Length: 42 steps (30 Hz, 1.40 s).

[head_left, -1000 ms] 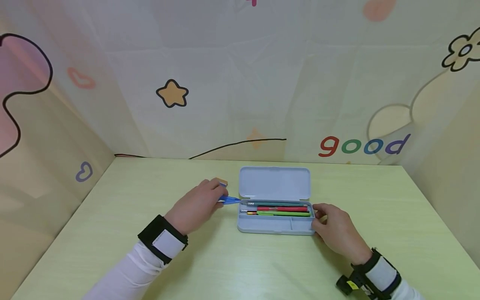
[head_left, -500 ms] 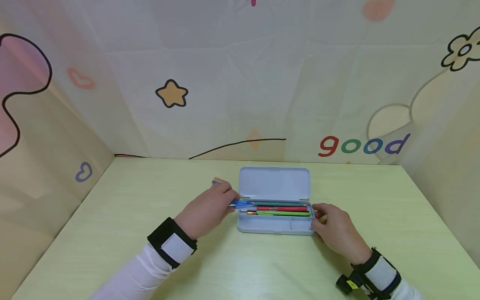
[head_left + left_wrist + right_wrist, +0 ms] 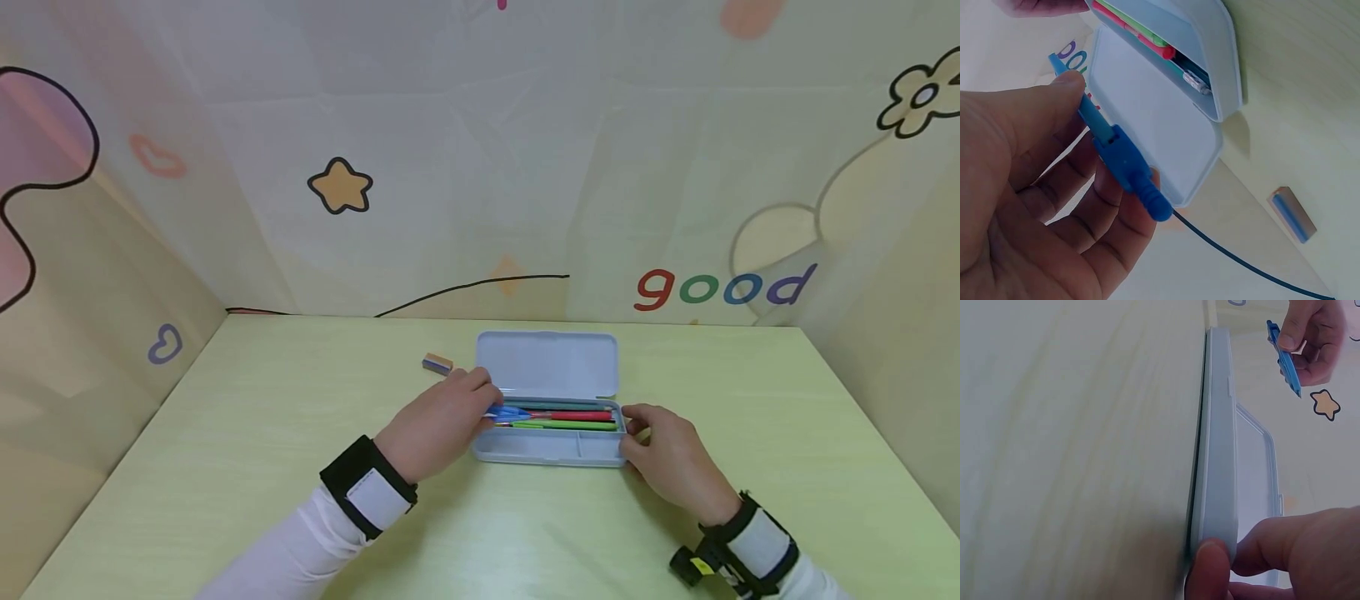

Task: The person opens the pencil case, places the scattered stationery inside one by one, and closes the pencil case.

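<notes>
My left hand pinches a blue drawing compass between thumb and fingers, its round ridged knob pointing away from the palm. In the head view the compass is over the left part of an open pale blue pencil case. Inside the back compartment lie a red pen, a green pen and a teal pencil. My right hand grips the case's right end, thumb and fingers on its wall, also in the right wrist view. The left fingers hide the case's left end.
A small eraser with an orange and blue sleeve lies on the table, behind and left of the case. The case lid stands open at the back. A printed cloth wall closes off the rear and sides.
My left hand has moved right with the compass, from beside the case to over it. The eraser has come fully into view. The right hand stays at the case's end.
</notes>
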Each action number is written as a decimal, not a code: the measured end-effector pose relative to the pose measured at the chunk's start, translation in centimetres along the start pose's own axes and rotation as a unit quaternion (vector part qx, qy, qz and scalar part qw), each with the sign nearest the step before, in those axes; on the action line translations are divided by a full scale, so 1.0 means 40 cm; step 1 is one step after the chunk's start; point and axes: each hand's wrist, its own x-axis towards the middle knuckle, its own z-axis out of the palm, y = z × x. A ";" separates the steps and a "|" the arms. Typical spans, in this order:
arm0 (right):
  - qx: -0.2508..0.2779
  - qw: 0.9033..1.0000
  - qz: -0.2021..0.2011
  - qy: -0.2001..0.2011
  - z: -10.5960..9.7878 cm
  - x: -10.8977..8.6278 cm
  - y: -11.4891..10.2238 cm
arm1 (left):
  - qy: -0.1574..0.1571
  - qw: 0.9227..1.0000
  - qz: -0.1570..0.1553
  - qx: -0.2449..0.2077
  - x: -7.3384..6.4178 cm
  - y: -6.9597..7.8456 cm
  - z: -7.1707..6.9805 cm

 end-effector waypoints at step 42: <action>-0.003 1.000 -0.012 0.003 -0.001 -0.002 -0.001 | -0.076 0.997 -0.010 0.032 0.079 0.079 0.100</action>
